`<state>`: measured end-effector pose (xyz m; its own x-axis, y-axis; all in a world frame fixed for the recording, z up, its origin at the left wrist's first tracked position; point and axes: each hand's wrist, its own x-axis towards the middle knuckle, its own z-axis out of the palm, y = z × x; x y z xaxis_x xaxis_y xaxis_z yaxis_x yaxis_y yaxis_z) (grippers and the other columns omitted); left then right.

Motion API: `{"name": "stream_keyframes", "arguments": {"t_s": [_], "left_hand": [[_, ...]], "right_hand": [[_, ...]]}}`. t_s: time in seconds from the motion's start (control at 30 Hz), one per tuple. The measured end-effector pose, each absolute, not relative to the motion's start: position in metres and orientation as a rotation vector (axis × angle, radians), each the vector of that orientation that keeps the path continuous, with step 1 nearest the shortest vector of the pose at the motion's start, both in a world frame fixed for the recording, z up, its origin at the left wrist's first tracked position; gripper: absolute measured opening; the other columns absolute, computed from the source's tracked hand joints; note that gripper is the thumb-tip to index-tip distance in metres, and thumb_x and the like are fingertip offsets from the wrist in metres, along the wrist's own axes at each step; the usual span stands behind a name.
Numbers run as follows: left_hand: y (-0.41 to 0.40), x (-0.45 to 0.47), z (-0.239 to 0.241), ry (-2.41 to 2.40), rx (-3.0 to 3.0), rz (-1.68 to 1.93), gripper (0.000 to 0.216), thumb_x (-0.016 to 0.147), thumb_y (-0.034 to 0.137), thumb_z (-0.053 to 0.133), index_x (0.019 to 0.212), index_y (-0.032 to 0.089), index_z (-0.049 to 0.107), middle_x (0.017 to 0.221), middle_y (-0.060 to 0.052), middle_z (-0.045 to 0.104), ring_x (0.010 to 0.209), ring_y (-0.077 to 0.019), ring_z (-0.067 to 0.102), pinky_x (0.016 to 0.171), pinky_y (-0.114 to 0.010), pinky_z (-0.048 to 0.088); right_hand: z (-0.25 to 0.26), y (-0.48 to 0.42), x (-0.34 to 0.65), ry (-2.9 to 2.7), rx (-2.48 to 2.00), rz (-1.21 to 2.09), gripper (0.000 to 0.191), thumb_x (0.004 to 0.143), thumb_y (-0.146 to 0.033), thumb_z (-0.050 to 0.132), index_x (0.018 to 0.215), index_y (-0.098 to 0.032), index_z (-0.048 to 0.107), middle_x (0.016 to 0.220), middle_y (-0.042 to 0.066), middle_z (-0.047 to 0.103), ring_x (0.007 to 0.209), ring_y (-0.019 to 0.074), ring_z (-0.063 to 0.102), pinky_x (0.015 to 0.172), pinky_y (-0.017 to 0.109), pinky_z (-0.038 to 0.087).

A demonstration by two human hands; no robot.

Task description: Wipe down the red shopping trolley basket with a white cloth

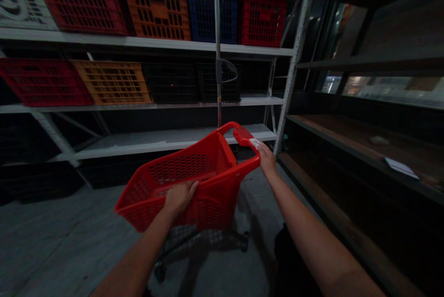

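A red plastic shopping cart (215,195) stands before me on the floor, its basket pointing left and its handle end to the right. My left hand (180,196) is closed over the basket's near rim. At the handle's near end, my right hand (266,158) is wrapped round the bar, beside a white patch (255,143) on it. The part of the basket floor that shows holds nothing I can make out. A grey pole with a loop grip (227,71) rises behind the handle.
A white metal shelving unit (166,139) runs along the back, with red crates (263,19), an orange crate (157,8), a yellow crate (113,82) and black crates. Dark shelves (347,135) close off the right; a white flat item (401,168) lies there. Grey floor (45,237) extends left.
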<state>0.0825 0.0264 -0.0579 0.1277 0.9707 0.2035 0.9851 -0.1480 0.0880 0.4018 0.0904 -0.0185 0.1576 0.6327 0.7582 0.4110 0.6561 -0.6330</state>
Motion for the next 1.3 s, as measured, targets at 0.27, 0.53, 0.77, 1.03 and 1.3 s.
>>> {"name": "stream_keyframes", "arguments": {"t_s": [0.27, 0.53, 0.77, 1.03, 1.3], "left_hand": [[0.012, 0.168, -0.028, -1.533, -2.388, -0.958, 0.039, 0.088, 0.041, 0.029, 0.11, 0.017, 0.052, 0.122, -0.009, 0.054, 0.114, -0.0196, 0.046, 0.098, -0.035, 0.031], [-0.007, 0.195, -0.011, -1.745, -2.347, -0.685, 0.052, 0.089, 0.047, 0.018, 0.078, 0.02, 0.06, 0.077, -0.007, 0.066, 0.075, -0.0174, 0.059, 0.07, -0.028, 0.038], [-0.004, 0.176, -0.019, -1.665, -2.294, -0.697, 0.049, 0.089, 0.039, 0.017, 0.075, 0.018, 0.059, 0.076, -0.009, 0.067, 0.075, -0.0187, 0.06, 0.07, -0.031, 0.036], [0.005, 0.158, -0.029, -1.64, -2.221, -0.82, 0.041, 0.087, 0.031, 0.017, 0.076, 0.02, 0.055, 0.074, -0.008, 0.064, 0.075, -0.0182, 0.058, 0.072, -0.03, 0.036], [0.009, 0.134, -0.031, -1.611, -2.245, -0.928, 0.032, 0.085, 0.029, 0.018, 0.069, 0.022, 0.045, 0.067, -0.005, 0.057, 0.069, -0.0158, 0.055, 0.069, -0.027, 0.038]], "right_hand": [[-0.029, 0.037, 0.374, -1.626, -0.774, 0.008, 0.033, 0.088, -0.028, 0.036, 0.077, -0.018, 0.065, 0.083, 0.006, 0.063, 0.094, 0.0195, 0.055, 0.091, 0.04, 0.04], [-0.009, 0.037, 0.381, -2.16, -0.526, -0.139, 0.038, 0.088, -0.037, 0.03, 0.09, -0.022, 0.064, 0.089, 0.004, 0.064, 0.095, 0.0188, 0.054, 0.101, 0.046, 0.028], [0.018, 0.047, 0.379, -2.379, -0.684, -0.291, 0.04, 0.091, -0.031, 0.025, 0.087, -0.022, 0.064, 0.088, 0.001, 0.066, 0.1, 0.0178, 0.052, 0.105, 0.047, 0.014], [0.039, -0.004, 0.312, -2.755, -0.88, -0.549, 0.029, 0.092, -0.024, 0.034, 0.104, -0.015, 0.058, 0.074, 0.008, 0.066, 0.065, 0.0188, 0.06, 0.062, 0.029, 0.039], [0.044, 0.009, 0.314, -2.858, -0.634, -0.317, 0.04, 0.092, -0.038, 0.033, 0.074, -0.018, 0.062, 0.076, 0.003, 0.067, 0.075, 0.015, 0.06, 0.081, 0.033, 0.036]]}}
